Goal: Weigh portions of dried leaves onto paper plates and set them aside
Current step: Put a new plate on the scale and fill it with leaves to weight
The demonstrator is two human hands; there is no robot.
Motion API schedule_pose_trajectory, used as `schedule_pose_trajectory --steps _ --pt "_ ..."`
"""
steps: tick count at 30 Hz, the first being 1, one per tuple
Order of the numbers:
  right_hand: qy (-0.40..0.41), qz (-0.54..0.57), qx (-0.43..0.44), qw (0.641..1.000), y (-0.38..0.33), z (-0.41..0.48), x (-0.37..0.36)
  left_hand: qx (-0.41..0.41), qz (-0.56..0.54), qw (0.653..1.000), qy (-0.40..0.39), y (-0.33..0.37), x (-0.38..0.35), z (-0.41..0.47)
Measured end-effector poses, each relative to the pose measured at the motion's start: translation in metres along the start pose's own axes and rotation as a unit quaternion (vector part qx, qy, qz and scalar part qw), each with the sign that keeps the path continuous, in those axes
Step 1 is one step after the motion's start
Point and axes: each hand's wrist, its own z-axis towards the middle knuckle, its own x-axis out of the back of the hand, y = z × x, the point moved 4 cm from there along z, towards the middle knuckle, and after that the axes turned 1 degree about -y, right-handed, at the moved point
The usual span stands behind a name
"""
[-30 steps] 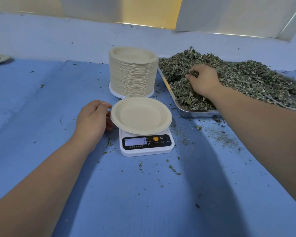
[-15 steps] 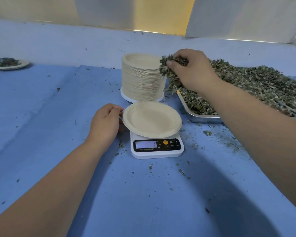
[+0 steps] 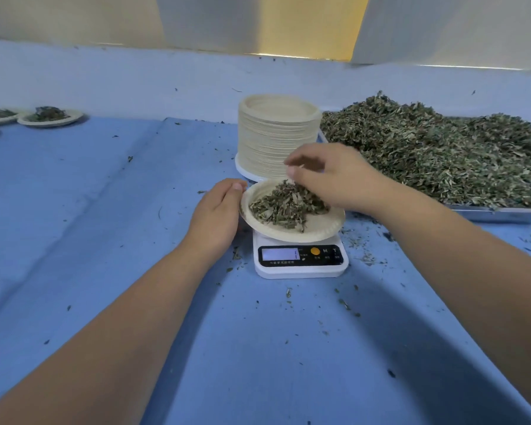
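1. Since half a second ago, the right hand [image 3: 334,182] has moved from above the tray [image 3: 497,213] to over the plate [image 3: 319,234]; the plate, bare then, now carries a portion [image 3: 285,207] of leaves.
2. Table [image 3: 105,210]: blue cover, strewn with leaf crumbs, thickest around the scale [image 3: 301,268].
3. Tray: metal, at the right rear, heaped with the dried leaf pile [image 3: 426,154].
4. Stack [image 3: 273,133]: unused paper plates, upright, just left of the tray and behind the scale.
5. Scale: white, display lit, reading too small to tell. The plate sits on it, tilted slightly down toward the viewer.
6. Right hand: poised just above the portion, fingers loose and spread, blurred; nothing visible between them.
7. Left hand [image 3: 218,213]: at the plate's left edge, thumb on the rim, pinching it; the other fingers pass beneath, out of sight.
8. Portion: lies across the middle and rear of the plate.
9. Filled plates [image 3: 51,118]: at the far left rear, well apart from the scale, each holding leaves.
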Motion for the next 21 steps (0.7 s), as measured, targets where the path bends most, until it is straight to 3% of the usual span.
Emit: schedule_pose_trajectory --steps 4,10,16,21 --pt "0.094 -0.058 -0.071 0.991 0.054 -0.007 0.018 0.004 0.014 1.000 -0.014 0.001 0.001 -0.001" --pt "0.068 -0.176 -0.187 0.964 0.124 -0.029 0.022 -0.016 0.049 0.998 -0.023 0.007 -0.008 -0.003" --pt "0.004 -0.218 -0.172 0.961 0.123 -0.020 0.013 -0.054 0.090 0.993 -0.061 0.009 -0.016 -0.005" --pt "0.030 -0.214 -0.137 0.967 0.115 -0.025 0.009 -0.052 0.073 0.995 -0.034 0.008 -0.013 -0.003"
